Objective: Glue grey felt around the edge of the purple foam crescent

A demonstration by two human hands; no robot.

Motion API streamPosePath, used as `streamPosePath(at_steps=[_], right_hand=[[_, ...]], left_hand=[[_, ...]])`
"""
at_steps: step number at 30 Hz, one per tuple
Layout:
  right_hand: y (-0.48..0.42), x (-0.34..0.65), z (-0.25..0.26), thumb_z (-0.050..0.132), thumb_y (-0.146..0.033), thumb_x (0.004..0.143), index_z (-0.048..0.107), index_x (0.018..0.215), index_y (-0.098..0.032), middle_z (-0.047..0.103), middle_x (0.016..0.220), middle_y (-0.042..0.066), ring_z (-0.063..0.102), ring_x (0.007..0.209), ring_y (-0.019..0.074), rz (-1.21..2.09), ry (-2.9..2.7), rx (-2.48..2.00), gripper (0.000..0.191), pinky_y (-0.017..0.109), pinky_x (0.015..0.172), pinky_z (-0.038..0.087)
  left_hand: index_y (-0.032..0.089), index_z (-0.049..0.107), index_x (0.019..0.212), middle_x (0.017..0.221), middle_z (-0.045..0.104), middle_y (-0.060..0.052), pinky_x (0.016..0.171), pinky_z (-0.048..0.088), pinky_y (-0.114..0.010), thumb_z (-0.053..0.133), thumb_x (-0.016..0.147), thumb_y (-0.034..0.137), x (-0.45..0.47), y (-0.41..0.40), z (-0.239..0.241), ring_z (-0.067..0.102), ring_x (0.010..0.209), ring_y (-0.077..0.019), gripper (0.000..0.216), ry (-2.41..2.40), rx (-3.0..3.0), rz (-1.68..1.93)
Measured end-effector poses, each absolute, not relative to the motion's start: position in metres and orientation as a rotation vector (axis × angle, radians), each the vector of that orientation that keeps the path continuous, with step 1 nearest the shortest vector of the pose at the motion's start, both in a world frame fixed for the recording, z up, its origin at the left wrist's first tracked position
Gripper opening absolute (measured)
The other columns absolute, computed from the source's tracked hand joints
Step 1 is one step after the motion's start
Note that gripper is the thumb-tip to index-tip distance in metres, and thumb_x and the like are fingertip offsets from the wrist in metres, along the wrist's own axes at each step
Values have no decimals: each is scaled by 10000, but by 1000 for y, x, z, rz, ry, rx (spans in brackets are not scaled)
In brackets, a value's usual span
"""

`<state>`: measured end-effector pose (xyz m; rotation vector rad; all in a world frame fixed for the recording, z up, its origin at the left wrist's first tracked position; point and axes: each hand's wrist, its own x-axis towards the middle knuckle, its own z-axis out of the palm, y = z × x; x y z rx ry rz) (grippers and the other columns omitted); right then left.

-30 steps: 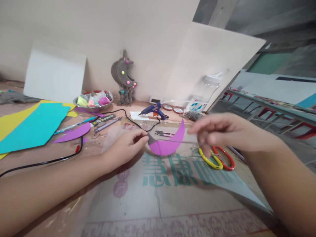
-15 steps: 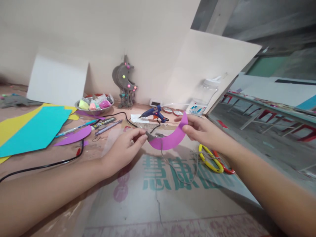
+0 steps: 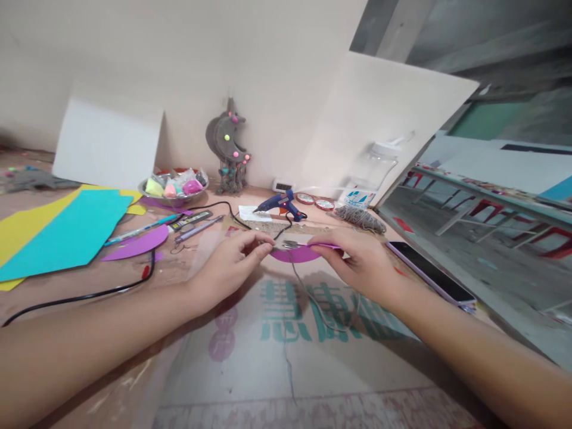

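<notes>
Both hands hold a purple paper crescent [image 3: 297,256] above the board, tilted so that only a thin part of it shows. My left hand [image 3: 235,262] pinches its left tip, where a bit of grey wrapping shows beside the fingers. My right hand [image 3: 357,256] is closed on the right end, thumb below and fingers on top. Grey yarn [image 3: 308,292] trails from the crescent down onto the board and loops off to the right. Just behind the crescent lie metal scissor blades [image 3: 291,243]; their handles are hidden by my right hand and arm.
Beyond the hands sit a blue glue gun [image 3: 281,204], a grey yarn bundle [image 3: 361,219] and a bowl of clay packets [image 3: 174,186]. Coloured sheets [image 3: 67,232] and a black cord [image 3: 84,297] lie left. A phone [image 3: 431,271] rests right, near the table edge.
My right hand has come down and inward with its end of the crescent, which now lies flatter. The yarn bundle and phone have come into sight; the scissor handles are now covered.
</notes>
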<state>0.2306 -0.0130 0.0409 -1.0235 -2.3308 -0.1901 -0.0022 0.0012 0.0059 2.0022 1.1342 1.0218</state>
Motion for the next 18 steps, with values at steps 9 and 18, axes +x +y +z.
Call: streamPosePath(at_steps=[9, 18], right_hand=[[-5, 216, 15, 590, -404, 801, 660, 949, -155, 656, 761, 31, 536, 618, 134, 642, -2324, -1391, 298, 251, 567, 421], [-33, 200, 12, 524, -310, 890, 641, 826, -175, 658, 775, 13, 575, 713, 117, 501, -2561, -1105, 189, 233, 671, 428]], left_hand=[[170, 553, 835, 651, 557, 28, 583, 403, -213, 486, 869, 282, -2, 7, 1, 532, 618, -111, 135, 1076, 1744, 1086], [168, 549, 823, 645, 562, 27, 585, 401, -217, 483, 881, 304, -2, 10, -1, 523, 610, -107, 161, 1073, 1752, 1086]])
